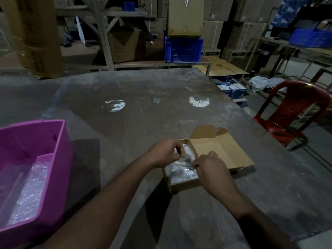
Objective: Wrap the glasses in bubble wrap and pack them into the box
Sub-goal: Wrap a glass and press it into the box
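Where boxes point(185, 15) stack, scuffed grey table point(143, 90)

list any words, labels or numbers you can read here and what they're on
No text is readable.
Open brown cardboard box on the table: no print visible.
Flat cardboard sheet behind the table: round mark, too blurred.
Stacked brown cartons at the back: labels too small.
Dark blue boxes on the floor: print blurred.

Table point(143, 90) lying bare from 10 through 1 o'clock; pink tub point(36, 159) blocking 9 o'clock, box point(206, 159) with open flaps sitting centre-right under both hands, red chair point(291, 112) standing off-edge at 2 o'clock
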Demonstrator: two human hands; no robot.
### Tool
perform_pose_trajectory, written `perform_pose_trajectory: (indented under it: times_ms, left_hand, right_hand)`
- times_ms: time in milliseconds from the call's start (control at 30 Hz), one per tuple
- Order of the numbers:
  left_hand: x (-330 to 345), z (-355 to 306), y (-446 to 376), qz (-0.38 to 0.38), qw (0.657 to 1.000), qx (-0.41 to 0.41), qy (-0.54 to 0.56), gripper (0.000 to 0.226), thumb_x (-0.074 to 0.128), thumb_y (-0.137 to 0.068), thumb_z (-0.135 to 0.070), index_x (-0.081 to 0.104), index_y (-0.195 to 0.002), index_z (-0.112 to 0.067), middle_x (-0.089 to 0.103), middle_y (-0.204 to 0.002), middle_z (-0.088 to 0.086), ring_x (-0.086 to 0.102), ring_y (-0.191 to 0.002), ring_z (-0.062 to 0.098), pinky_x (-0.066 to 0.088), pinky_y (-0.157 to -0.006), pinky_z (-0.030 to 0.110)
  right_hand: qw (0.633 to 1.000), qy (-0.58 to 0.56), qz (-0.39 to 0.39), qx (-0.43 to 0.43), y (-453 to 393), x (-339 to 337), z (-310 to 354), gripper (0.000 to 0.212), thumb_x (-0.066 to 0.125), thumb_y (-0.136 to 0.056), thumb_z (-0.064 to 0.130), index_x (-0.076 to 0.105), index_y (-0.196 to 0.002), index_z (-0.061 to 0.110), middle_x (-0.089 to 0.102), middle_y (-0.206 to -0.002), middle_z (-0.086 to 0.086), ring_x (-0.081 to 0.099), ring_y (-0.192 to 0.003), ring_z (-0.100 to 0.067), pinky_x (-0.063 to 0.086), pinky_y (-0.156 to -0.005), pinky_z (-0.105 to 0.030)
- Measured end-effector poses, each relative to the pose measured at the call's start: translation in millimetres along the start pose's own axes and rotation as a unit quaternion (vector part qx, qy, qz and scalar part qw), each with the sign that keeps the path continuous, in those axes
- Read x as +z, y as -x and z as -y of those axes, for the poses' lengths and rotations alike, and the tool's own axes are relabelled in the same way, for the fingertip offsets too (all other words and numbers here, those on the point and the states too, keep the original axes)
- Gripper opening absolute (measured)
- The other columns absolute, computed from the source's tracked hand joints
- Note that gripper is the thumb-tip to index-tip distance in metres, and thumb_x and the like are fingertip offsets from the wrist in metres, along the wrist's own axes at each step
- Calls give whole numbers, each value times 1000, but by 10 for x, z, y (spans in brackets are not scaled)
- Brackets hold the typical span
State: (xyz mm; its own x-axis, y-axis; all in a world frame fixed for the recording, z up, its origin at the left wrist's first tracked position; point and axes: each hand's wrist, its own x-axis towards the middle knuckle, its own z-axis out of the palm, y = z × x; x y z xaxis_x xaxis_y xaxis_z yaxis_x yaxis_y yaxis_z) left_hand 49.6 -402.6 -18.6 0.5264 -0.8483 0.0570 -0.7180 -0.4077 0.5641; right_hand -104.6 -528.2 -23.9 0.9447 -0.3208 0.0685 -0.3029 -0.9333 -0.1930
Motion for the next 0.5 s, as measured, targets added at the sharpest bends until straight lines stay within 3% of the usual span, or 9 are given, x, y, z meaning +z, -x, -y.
perform_pose_trajectory:
  times_ms: [100,167,300,500]
  left_hand:
    - [-212,162,200,-44,994,-46,84,20,65,-86,-9,75,-79,-26,66,-71,-14,53,-57,1,43,-60,26]
    - [-315,281,360,-74,989,-65,110,24,65,-87,-6,72,-77,-27,66,-68,-6,51,-54,1,41,-56,22]
    - [-456,509,682,-131,977,-98,134,25,68,-89,-6,70,-76,-27,61,-58,-13,48,-51,1,37,-53,22]
    - [-462,583,907,-130,975,-134,123,15,69,-92,-13,72,-84,-25,68,-71,14,51,-56,11,38,-57,28]
  right_hand:
    - [998,-55,-25,-20,-23,157,86,46,49,-89,4,74,-116,31,70,-106,3,49,-98,-19,50,-81,-37]
    - [996,-74,-42,-35,-36,229,184,45,50,-87,-2,77,-114,24,72,-103,2,49,-100,-20,51,-79,-38]
    - [996,23,-85,0,-221,227,139,36,56,-86,-2,75,-111,16,67,-105,-5,51,-95,-22,50,-78,-35]
    - [987,160,9,-1,-529,146,-16,29,55,-93,14,73,-114,22,60,-119,-5,45,-117,-27,45,-86,-36]
